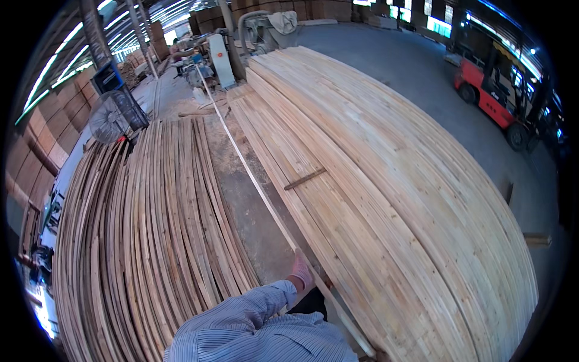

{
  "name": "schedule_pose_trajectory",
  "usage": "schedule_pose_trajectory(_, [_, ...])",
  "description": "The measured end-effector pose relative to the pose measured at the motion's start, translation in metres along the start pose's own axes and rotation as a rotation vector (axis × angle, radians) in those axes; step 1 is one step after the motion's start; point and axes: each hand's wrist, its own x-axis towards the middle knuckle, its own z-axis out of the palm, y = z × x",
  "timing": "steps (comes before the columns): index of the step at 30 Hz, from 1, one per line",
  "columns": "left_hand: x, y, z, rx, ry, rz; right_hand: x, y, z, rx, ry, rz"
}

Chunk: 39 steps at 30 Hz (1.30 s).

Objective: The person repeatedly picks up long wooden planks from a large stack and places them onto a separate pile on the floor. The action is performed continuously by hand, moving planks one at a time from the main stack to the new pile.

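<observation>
My left hand [303, 273], in a pinkish glove, is closed around a long, thin wooden strip [256, 184]. The strip runs from a machine [202, 75] at the far end, down the gap between two stacks of timber, and on past my hand toward the lower edge. My striped blue-white sleeve [253, 308] reaches in from below. My right hand does not show. To the right of the strip lies a large stack of pale boards [386, 181], with a short dark stick [305, 178] across its lower tier. On the left lie many rough, darker strips [157, 211] side by side.
A round floor fan [110, 116] stands beyond the left stack, near a post. At the far right is a red forklift [490, 96]. A person [176, 53] is near the machine in the distance. Sawdust [220, 136] covers the floor between the stacks.
</observation>
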Motion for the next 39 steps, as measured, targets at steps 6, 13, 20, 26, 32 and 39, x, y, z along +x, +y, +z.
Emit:
schedule_pose_trajectory(6, [-0.013,0.03,-0.017,-0.206,-0.323,-0.279,-0.075,0.09,-0.011,0.544,-0.158,0.759])
schedule_pose_trajectory(13, [-0.063,0.047,0.017,-0.242,-0.487,-0.318,-0.121,0.17,-0.1,0.029,-0.363,1.025])
schedule_pose_trajectory(20, [-0.103,0.064,0.042,-0.167,-0.37,-0.288,-0.151,0.199,-0.16,-0.092,-0.423,1.103])
schedule_pose_trajectory(26, [-0.072,0.095,0.047,-0.193,-0.555,-0.229,-0.125,0.164,-0.179,-0.24,-0.5,1.012])
schedule_pose_trajectory(32, [-0.02,0.165,0.069,-0.039,-0.425,-0.102,-0.078,0.112,-0.158,-0.372,-0.549,0.827])
schedule_pose_trajectory(39, [0.007,0.084,-0.002,0.098,-0.695,-0.322,-0.007,0.045,-0.075,-0.29,-0.392,0.676])
